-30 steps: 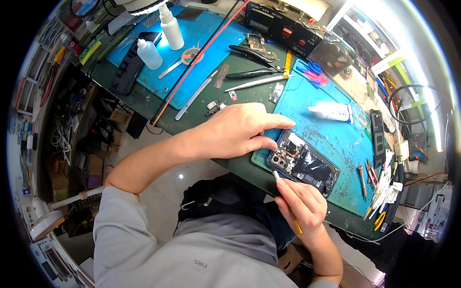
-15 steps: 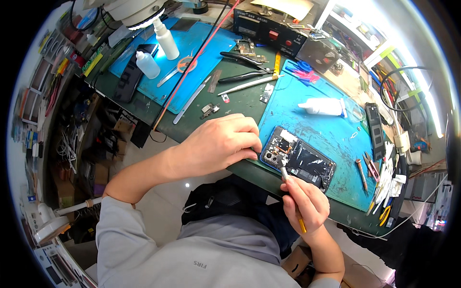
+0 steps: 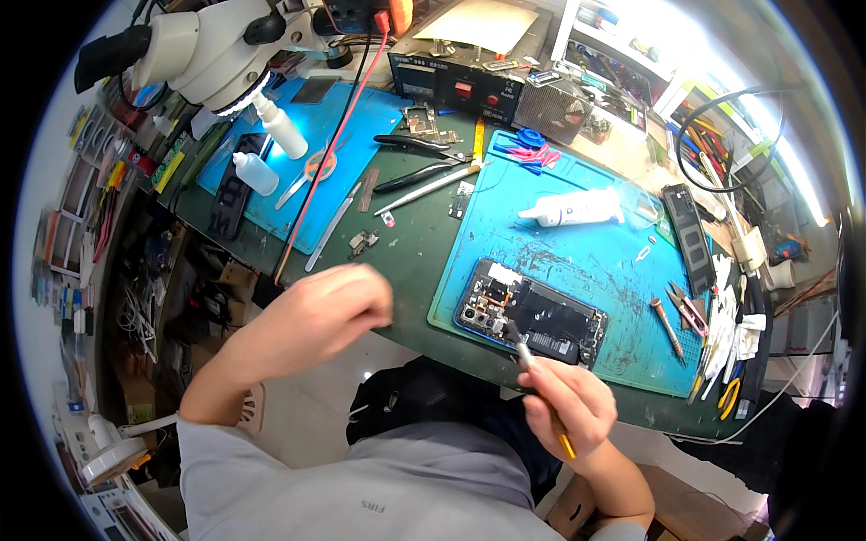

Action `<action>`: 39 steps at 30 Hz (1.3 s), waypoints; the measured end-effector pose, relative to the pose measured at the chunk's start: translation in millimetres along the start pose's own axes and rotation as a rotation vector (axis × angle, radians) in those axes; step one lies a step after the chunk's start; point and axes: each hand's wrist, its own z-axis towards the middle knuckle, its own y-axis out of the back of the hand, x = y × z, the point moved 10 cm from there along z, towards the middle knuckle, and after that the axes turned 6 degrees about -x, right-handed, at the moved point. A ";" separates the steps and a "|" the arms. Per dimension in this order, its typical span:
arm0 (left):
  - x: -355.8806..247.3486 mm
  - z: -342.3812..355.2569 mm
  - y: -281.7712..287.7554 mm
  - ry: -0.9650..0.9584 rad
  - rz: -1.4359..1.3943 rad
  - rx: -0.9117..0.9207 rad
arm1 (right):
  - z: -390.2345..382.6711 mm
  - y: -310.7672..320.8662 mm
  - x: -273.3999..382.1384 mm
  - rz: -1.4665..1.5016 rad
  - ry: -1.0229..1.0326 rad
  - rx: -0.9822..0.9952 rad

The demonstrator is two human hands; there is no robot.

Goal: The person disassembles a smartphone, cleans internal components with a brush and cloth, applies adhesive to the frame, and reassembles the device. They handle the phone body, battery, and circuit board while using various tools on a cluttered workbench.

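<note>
An opened phone [image 3: 564, 311], back cover off and its cameras, circuit parts and black battery exposed, lies on the front of a blue work mat [image 3: 541, 248]. My right hand [image 3: 573, 406] is closed round a slim tool [image 3: 525, 353] with a yellow handle and a metal collar. Its dark tip is over the phone beside the camera part; whether it touches is unclear. Off the phone to the left, my left hand [image 3: 329, 311] hovers at the bench's front edge. Its fingers are curled together, and anything between them is hidden.
A glue tube [image 3: 577, 207] lies beyond the phone. Pliers [image 3: 424, 176], a thin white-handled tool [image 3: 428, 189] and small metal parts [image 3: 363, 242] lie left of the mat. Two bottles [image 3: 281, 128] stand under a microscope [image 3: 203, 54]. Cables [image 3: 347, 117] cross the left side.
My left hand has drawn away from the phone toward the left. My right hand keeps the tool near the phone. The view has shifted, bringing more of the microscope into sight.
</note>
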 end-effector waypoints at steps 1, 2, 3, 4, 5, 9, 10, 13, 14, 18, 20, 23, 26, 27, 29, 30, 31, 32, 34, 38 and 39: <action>7.5 -15.8 7.3 0.109 -0.034 0.051 | -0.4 8.0 -3.1 -0.018 -0.016 0.002; 16.4 -34.4 11.0 0.190 0.015 0.121 | -0.2 14.7 -7.1 -0.021 -0.063 0.025; 23.4 -52.5 15.2 0.273 0.062 0.189 | 1.7 24.1 -13.4 -0.016 -0.120 -0.003; 20.0 -62.9 19.8 0.248 0.136 0.212 | 2.9 32.8 -20.6 -0.016 -0.180 -0.029; 15.9 -72.7 24.6 0.227 0.210 0.231 | 8.2 39.6 -24.0 -0.031 -0.204 -0.022; 60.4 -135.9 28.9 0.870 -0.058 0.477 | 23.0 60.2 -45.3 -0.084 -0.254 -0.020; 60.4 -124.5 36.3 0.821 -0.066 0.359 | 26.6 63.4 -50.9 -0.077 -0.270 -0.017; 49.5 -92.6 48.7 0.574 -0.073 0.035 | 35.8 65.0 -64.4 -0.098 -0.316 0.013; 40.9 -79.2 47.6 0.416 -0.053 -0.042 | 37.2 66.8 -69.1 -0.095 -0.337 0.012; 56.2 -63.9 43.5 0.417 -0.241 0.095 | 32.1 69.5 -91.7 0.008 -0.446 0.040; 64.2 -52.4 39.8 0.499 -0.371 0.053 | 30.3 67.8 -98.0 0.035 -0.488 0.063; 34.2 1.8 23.1 0.155 -0.176 -0.088 | 29.5 63.9 -102.7 0.042 -0.468 0.064; 21.4 24.2 -8.8 0.021 -0.156 0.012 | 28.2 62.9 -106.1 0.072 -0.471 0.055; 17.1 29.8 -18.7 -0.046 -0.118 0.027 | 27.5 61.7 -108.6 0.108 -0.499 0.062; 4.3 43.0 -29.2 -0.167 0.011 0.003 | 26.9 60.5 -110.5 0.139 -0.503 0.073; 1.3 47.3 -31.2 -0.192 0.050 -0.023 | 25.7 60.3 -111.5 0.150 -0.502 0.079; 0.5 49.8 -32.8 -0.214 0.062 -0.037 | 25.7 60.9 -113.6 0.156 -0.522 0.064; 0.7 50.0 -34.6 -0.232 0.077 -0.045 | 25.3 60.1 -114.7 0.148 -0.523 0.069; 5.8 50.9 -34.3 -0.210 0.064 -0.091 | 26.6 58.6 -117.9 0.133 -0.524 0.081; 24.1 51.5 -27.4 -0.052 -0.051 -0.179 | 27.1 55.4 -117.8 0.125 -0.523 0.097; 25.2 53.0 -28.0 -0.025 -0.048 -0.150 | 25.9 55.6 -117.6 0.116 -0.520 0.102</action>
